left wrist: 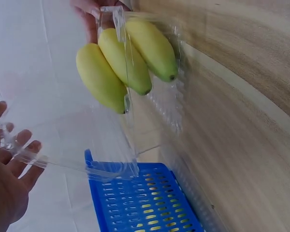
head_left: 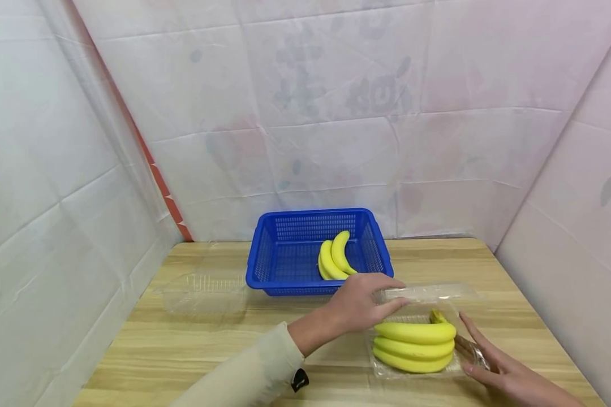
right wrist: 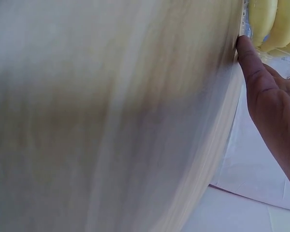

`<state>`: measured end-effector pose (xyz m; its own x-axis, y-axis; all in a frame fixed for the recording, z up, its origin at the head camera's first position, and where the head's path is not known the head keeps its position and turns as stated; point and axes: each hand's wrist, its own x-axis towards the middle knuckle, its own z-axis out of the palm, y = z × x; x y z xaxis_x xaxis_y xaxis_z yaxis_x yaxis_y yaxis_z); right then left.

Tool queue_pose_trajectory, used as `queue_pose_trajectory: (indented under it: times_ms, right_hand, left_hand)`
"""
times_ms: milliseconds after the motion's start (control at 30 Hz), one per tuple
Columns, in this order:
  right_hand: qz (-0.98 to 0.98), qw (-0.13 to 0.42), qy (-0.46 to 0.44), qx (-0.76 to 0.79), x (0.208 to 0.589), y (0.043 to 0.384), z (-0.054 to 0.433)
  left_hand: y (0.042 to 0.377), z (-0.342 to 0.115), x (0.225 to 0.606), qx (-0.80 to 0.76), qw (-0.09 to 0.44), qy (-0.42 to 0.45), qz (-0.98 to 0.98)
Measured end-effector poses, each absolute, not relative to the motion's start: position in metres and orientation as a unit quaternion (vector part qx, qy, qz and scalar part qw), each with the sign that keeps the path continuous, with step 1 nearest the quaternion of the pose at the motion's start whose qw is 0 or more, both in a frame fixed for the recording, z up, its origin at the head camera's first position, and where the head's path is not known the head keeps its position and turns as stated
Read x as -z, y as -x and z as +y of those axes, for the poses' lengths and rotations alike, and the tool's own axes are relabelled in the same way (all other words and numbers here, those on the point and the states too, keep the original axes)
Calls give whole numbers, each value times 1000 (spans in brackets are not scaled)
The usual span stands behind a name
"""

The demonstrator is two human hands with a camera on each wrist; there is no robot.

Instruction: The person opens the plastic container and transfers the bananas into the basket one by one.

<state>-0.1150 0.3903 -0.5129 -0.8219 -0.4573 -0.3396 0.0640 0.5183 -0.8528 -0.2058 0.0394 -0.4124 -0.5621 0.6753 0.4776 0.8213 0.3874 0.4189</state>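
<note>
A clear plastic clamshell container [head_left: 379, 370] lies on the table at the front right, with a bunch of yellow bananas [head_left: 414, 347] in its base. Its see-through lid [head_left: 427, 291] stands raised at the back. My left hand [head_left: 358, 302] pinches the lid's left edge between thumb and fingers. In the left wrist view, the lid [left wrist: 82, 130] spans from that hand toward the bananas [left wrist: 123, 63], whose greenish tips face the camera. My right hand [head_left: 501, 364] holds the container's right end, thumb toward the front and a long finger along the side.
Behind the hands stands a blue mesh basket [head_left: 297, 285] with several bananas [head_left: 333, 260] at its right side. Another clear plastic container [head_left: 203, 297] sits open on the left of the wooden table [head_left: 183, 350]. White sheeting [head_left: 326, 141] hangs around the back and sides.
</note>
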Motion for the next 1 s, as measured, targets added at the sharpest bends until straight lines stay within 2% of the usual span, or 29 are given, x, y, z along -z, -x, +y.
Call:
queue_pose_trajectory:
  times_ms: [333, 633, 733, 1000]
  right_hand:
    - [760, 304, 148, 555, 516, 115, 394]
    - [741, 280, 204, 575, 519, 112, 399]
    - [727, 289, 212, 585, 519, 112, 400]
    - [769, 251, 209, 550, 519, 108, 401]
  left_hand:
    - [225, 37, 418, 407, 147, 449, -781]
    - [237, 32, 422, 476, 69, 401, -780]
    - [239, 30, 423, 507, 39, 376, -775]
    - [247, 29, 425, 544, 10, 330, -771]
